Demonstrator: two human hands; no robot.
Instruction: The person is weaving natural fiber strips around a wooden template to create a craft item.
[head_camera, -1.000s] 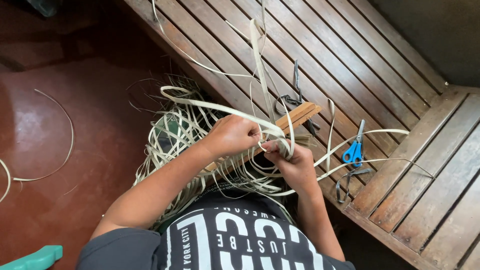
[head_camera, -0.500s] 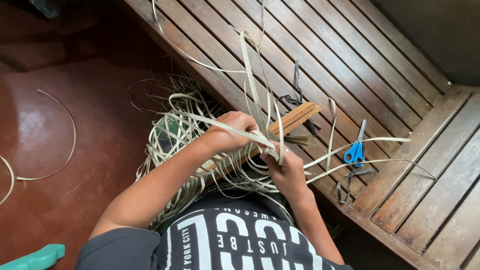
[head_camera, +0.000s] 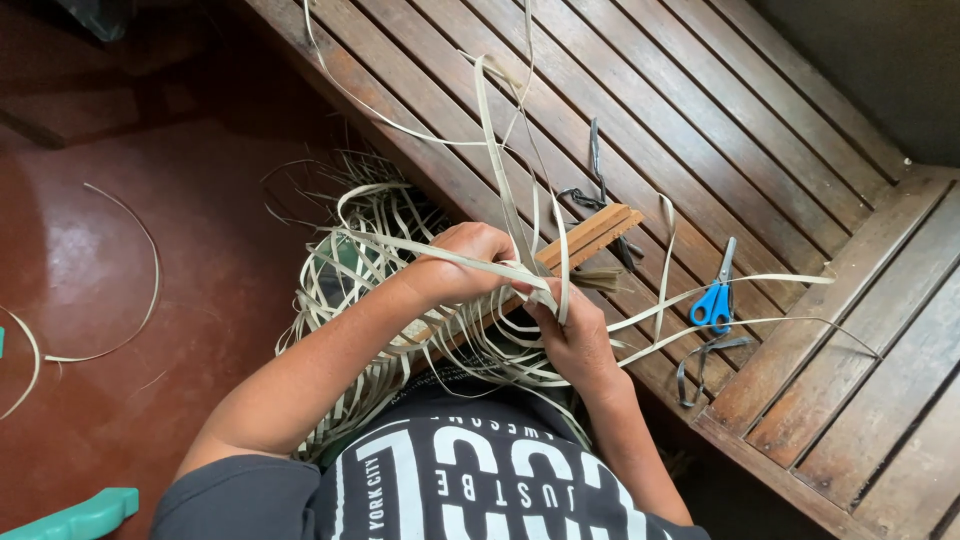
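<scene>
Strips of pale palm-leaf or rattan (head_camera: 380, 235) are being woven over a slatted wooden bench (head_camera: 700, 110), with a loose tangle spilling toward the red floor (head_camera: 110, 330). A flat strip (head_camera: 470, 262) is being pinched by the left hand (head_camera: 460, 262), fingers curled closed around it. Another strip is being gripped by the right hand (head_camera: 570, 330) at the crossing point, thumb pressed on top; the exact fold under the fingers is probably hidden. A wooden slat (head_camera: 590, 235) is being used as backing beneath the weave. Blue-handled scissors (head_camera: 715, 298) are lying just beside, untouched.

Risks: the held strip could be kinked or split if it is being pulled too sharply over the slat edge; loose ends could be snagged in the tangle; tension could be lost if either pinch is being relaxed.

Versus a second ago: the hands are being held lower and closer to the slat, and the upright strip (head_camera: 495, 150) is being leaned further left.
</scene>
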